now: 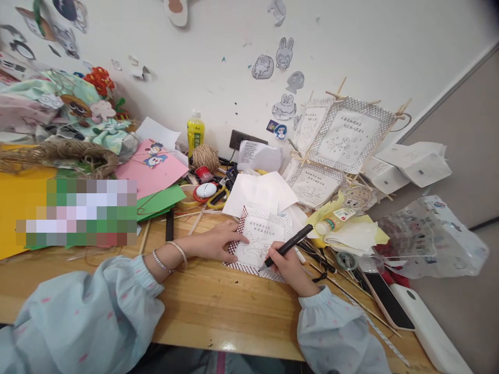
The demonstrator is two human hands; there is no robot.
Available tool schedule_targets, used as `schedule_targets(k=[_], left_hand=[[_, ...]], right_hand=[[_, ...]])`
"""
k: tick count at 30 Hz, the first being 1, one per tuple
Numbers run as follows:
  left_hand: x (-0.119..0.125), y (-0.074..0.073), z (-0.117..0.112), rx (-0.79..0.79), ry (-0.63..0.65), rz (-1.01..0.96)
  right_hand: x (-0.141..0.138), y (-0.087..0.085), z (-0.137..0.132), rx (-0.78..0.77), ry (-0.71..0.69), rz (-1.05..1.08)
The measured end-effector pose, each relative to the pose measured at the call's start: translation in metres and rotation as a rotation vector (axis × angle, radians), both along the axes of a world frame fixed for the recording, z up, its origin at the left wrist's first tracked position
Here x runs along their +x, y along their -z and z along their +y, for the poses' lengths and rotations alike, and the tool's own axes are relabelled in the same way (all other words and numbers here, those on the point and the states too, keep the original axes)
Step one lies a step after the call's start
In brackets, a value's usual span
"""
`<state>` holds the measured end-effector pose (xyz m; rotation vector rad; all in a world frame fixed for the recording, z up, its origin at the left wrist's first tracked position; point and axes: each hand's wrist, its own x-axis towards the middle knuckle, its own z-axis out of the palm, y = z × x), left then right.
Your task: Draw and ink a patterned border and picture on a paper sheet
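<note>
A sheet of drawing paper (253,254) lies on the wooden table, with handwritten lines, a line drawing and a hatched border. Along its left side and lower left edge the border's hatching is dark red. My left hand (220,240) rests on the sheet's left edge, fingers spread. In my right hand (288,265) is a black marker pen (289,244), gripped between thumb and fingers. Its tip points down at the sheet's lower border; whether it touches the paper I cannot tell. Blank white sheets (261,192) lie just behind the drawing.
Similar drawings on a stick frame (351,136) stand at the back right. Twine (205,158), a yellow bottle (195,132) and scissors (218,197) are behind my left hand. Coloured paper (156,166) fills the left; a phone (388,298) and thin sticks lie at the right.
</note>
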<state>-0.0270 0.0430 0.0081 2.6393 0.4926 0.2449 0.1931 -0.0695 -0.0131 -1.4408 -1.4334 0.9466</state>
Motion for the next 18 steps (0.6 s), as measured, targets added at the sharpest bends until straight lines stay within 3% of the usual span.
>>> schedule_targets(k=[10,18], left_hand=[[0.0002,-0.0005,-0.0005,-0.016,-0.004,0.026],[0.0005,-0.0006,0.0002,0.004,-0.003,0.031]], right_hand=[[0.0033,-0.0022,-0.0017,0.035,-0.046,-0.111],[0.0069,-0.0026,-0.004,-0.028,0.013,-0.014]])
